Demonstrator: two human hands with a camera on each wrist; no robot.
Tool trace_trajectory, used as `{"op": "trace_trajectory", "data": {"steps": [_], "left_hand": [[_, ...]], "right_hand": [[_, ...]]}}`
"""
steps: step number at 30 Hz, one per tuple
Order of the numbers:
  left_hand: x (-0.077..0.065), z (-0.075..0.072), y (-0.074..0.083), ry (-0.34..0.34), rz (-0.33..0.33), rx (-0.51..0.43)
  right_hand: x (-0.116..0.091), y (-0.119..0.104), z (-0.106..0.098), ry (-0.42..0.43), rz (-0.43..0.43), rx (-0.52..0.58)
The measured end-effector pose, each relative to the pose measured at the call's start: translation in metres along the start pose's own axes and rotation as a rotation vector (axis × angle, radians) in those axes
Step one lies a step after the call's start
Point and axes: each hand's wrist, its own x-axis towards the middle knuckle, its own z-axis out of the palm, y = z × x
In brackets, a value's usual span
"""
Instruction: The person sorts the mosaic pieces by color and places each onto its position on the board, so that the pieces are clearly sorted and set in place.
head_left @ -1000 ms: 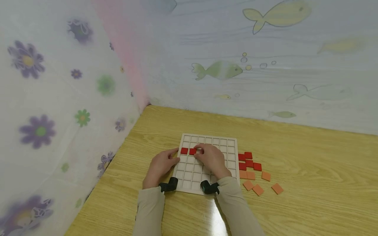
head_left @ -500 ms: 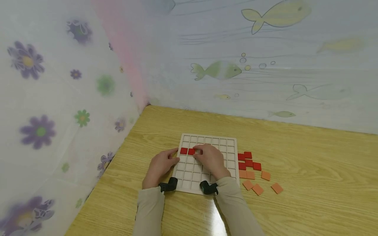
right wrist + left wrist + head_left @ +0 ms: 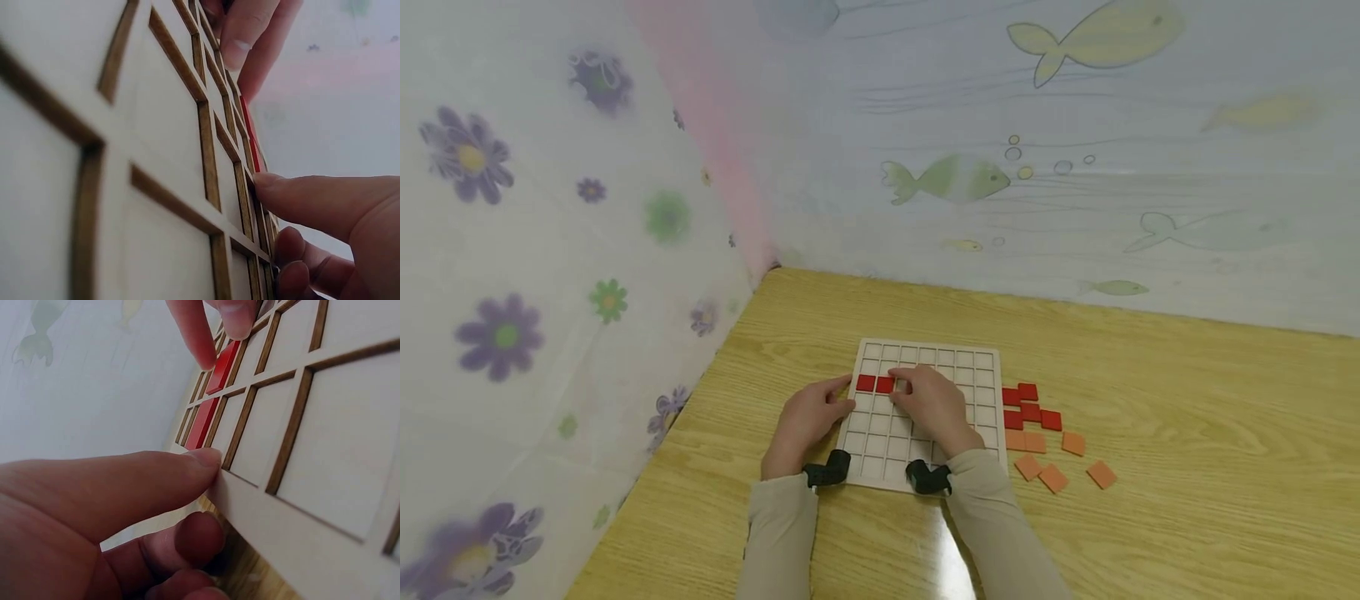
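A pale wooden grid board (image 3: 889,447) lies on the table. Two red square tiles sit side by side in one row near its left edge: the outer red tile (image 3: 865,383) and the inner red tile (image 3: 884,385). My right hand (image 3: 934,406) reaches over the grid, index finger and thumb pinching the inner tile at its right side; in the left wrist view its fingertips (image 3: 237,322) are at that tile's upper end. My left hand (image 3: 806,421) holds the board's left edge, thumb (image 3: 200,461) on the rim and other fingers curled beside it.
Several loose red tiles (image 3: 1030,412) lie against the board's right side, with several orange tiles (image 3: 1052,477) just below them on the wood-grain table (image 3: 1187,433). A flower-patterned wall (image 3: 550,250) rises at the left and a fish-patterned wall (image 3: 1060,225) behind.
The inner red tile has slid slightly left and now sits in the cell beside the outer one, my right hand moving with it. My left hand has stayed at the edge.
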Motion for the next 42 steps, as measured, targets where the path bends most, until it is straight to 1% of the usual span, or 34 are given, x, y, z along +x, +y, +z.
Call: {"op": "trace_trajectory", "data": {"steps": [7,16,20,24,28,33,38,42], "left_hand": [[0.000,0.001,0.000,0.006,0.002,0.003],[-0.001,0.000,0.001,0.002,-0.015,0.003],[0.000,0.003,0.001,0.001,-0.002,-0.005],[0.000,0.005,0.002,0.003,0.006,-0.015],[0.001,0.006,0.002,0.000,-0.001,0.004],[0.001,0.004,0.001,0.000,0.002,0.020],[0.000,0.003,0.000,-0.009,0.004,0.009],[0.000,0.002,-0.001,-0.003,0.004,0.011]], "right_hand": [[-0.001,0.002,-0.002,-0.005,-0.019,0.023],[-0.001,0.008,-0.007,-0.086,-0.063,0.071],[-0.002,0.008,-0.012,-0.123,-0.070,0.061],[-0.004,0.009,-0.014,-0.140,-0.073,0.072],[-0.008,0.015,-0.012,-0.141,-0.084,0.128],[-0.012,0.021,-0.012,-0.106,-0.101,0.199],[-0.018,0.023,-0.014,-0.084,-0.098,0.237],[-0.021,0.022,-0.018,-0.081,-0.101,0.242]]}}
